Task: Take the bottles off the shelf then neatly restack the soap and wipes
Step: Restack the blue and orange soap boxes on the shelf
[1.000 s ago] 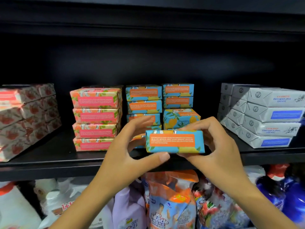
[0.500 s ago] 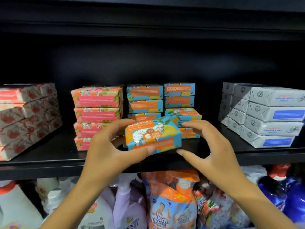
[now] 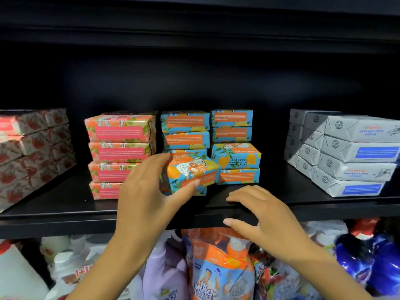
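My left hand (image 3: 149, 191) grips a blue-and-orange soap bar (image 3: 190, 172), tilted, at the front of the left blue soap stack (image 3: 185, 131) on the black shelf (image 3: 65, 215). The bar rests on or just above another blue bar; I cannot tell which. My right hand (image 3: 262, 219) holds nothing, fingers spread over the shelf's front edge. A second blue soap stack (image 3: 234, 146) stands to the right, its third bar lying label-up. Pink floral soap bars (image 3: 120, 152) are stacked to the left.
Red-patterned packs (image 3: 32, 152) fill the shelf's far left, and grey-white packs (image 3: 350, 152) its right. Below the shelf stand bottles and refill pouches, among them an orange Mr Muscle pouch (image 3: 218, 271) and a blue bottle (image 3: 368, 263).
My left hand carried the soap bar from in front of the shelf back onto the left blue stack, turning it label-up. My right hand let go and dropped to the shelf edge.
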A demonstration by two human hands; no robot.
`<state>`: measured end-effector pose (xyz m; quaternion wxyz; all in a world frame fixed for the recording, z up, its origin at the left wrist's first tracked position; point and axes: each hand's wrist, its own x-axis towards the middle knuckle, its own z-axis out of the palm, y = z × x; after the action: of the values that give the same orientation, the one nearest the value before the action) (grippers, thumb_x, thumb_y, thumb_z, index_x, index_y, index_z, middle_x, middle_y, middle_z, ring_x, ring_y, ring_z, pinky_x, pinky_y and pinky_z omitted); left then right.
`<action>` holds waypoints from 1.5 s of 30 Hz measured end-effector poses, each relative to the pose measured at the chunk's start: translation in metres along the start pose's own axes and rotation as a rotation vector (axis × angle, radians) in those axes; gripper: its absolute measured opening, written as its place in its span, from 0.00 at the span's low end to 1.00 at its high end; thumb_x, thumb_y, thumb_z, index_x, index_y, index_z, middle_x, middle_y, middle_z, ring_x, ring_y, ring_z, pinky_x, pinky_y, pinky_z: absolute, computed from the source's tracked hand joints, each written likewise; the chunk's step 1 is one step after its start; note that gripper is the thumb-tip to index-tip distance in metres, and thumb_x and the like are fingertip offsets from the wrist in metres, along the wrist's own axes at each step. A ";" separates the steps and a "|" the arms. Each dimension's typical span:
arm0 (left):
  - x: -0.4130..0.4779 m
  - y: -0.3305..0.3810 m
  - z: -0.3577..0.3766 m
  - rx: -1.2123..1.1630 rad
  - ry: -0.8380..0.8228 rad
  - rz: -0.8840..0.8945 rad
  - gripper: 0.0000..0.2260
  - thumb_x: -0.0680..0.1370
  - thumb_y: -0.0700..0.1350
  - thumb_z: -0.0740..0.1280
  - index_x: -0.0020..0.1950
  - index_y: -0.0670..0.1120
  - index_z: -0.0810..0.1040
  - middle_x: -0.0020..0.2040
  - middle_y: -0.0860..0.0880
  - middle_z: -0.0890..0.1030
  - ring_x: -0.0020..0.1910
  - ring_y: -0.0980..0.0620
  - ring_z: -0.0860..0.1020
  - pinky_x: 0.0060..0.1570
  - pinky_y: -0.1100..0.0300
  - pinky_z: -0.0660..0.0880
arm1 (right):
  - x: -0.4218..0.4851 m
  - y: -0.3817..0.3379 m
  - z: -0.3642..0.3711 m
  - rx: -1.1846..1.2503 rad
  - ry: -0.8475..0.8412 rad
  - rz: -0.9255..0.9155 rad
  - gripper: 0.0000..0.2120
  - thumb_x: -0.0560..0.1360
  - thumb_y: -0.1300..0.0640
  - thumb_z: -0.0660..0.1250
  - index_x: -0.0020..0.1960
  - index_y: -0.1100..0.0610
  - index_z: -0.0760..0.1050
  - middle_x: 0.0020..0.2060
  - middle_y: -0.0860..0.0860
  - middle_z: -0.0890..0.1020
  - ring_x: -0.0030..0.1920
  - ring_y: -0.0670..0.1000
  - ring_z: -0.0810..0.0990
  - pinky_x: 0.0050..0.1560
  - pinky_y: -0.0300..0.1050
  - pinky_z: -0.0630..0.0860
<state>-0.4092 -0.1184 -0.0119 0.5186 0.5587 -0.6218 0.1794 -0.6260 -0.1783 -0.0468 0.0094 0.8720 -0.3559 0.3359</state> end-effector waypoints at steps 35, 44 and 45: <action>-0.026 -0.004 0.036 0.026 -0.175 0.198 0.14 0.75 0.57 0.63 0.37 0.50 0.81 0.36 0.56 0.80 0.38 0.54 0.76 0.35 0.60 0.70 | 0.061 0.039 -0.022 -0.092 0.093 0.083 0.32 0.68 0.56 0.75 0.68 0.58 0.68 0.65 0.52 0.71 0.65 0.50 0.66 0.63 0.42 0.65; -0.024 -0.003 0.031 -0.002 -0.262 0.125 0.15 0.73 0.60 0.62 0.38 0.53 0.82 0.37 0.59 0.80 0.40 0.58 0.76 0.36 0.63 0.71 | 0.050 0.032 -0.025 -0.306 0.305 -0.024 0.21 0.59 0.64 0.76 0.50 0.60 0.73 0.47 0.53 0.77 0.50 0.53 0.72 0.38 0.43 0.70; -0.023 -0.003 0.029 -0.017 -0.278 0.110 0.15 0.72 0.62 0.62 0.38 0.53 0.82 0.37 0.59 0.81 0.40 0.59 0.76 0.37 0.63 0.72 | 0.045 0.032 -0.029 -0.267 0.331 -0.033 0.20 0.60 0.65 0.75 0.51 0.59 0.74 0.47 0.52 0.78 0.51 0.51 0.72 0.38 0.43 0.71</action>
<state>-0.4234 -0.1312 -0.0444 0.4216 0.5390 -0.7187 0.1231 -0.6394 -0.2228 -0.0048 0.1890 0.8015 -0.3766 0.4243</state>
